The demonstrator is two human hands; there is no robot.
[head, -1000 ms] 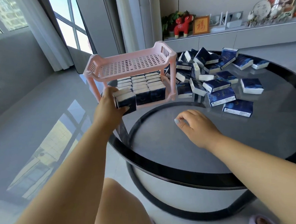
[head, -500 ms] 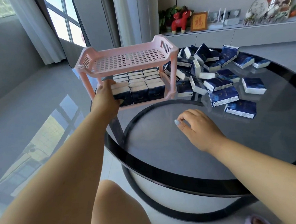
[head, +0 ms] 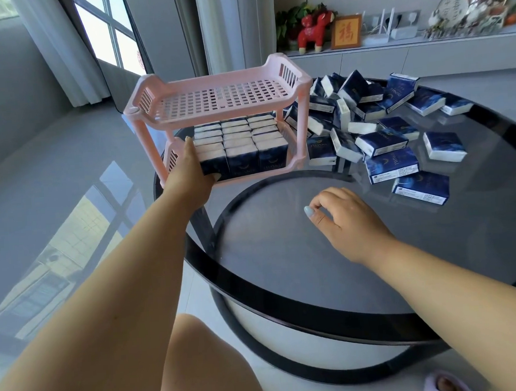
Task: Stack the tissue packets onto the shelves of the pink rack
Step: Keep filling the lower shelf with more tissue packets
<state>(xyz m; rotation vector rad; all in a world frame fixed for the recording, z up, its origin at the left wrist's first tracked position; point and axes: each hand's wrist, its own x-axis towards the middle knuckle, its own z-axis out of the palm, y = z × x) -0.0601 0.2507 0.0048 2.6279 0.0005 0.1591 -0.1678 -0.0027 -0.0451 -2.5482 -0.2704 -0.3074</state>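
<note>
The pink two-tier rack (head: 301,85) stands at the far left of the round glass table (head: 285,263). Its top shelf is bare; its lower shelf holds rows of upright blue-and-white tissue packets (head: 271,161). My left hand (head: 188,180) grips the front-left packet (head: 214,167) in the lower shelf, fingers up its left side and thumb across its lower front. My right hand (head: 347,220) rests on the glass near the middle, fingers loosely curled and holding nothing. Several loose packets (head: 392,164) lie piled to the right of the rack.
The table's dark rim (head: 256,289) curves just in front of me, with my knee (head: 200,359) below it. A low white cabinet (head: 393,57) with a red toy animal, a framed sign and ornaments stands behind the table. A window and curtains are at far left.
My left hand has pushed the packet it carried into the front-left spot of the lower shelf. My right hand has stayed almost where it was on the glass.
</note>
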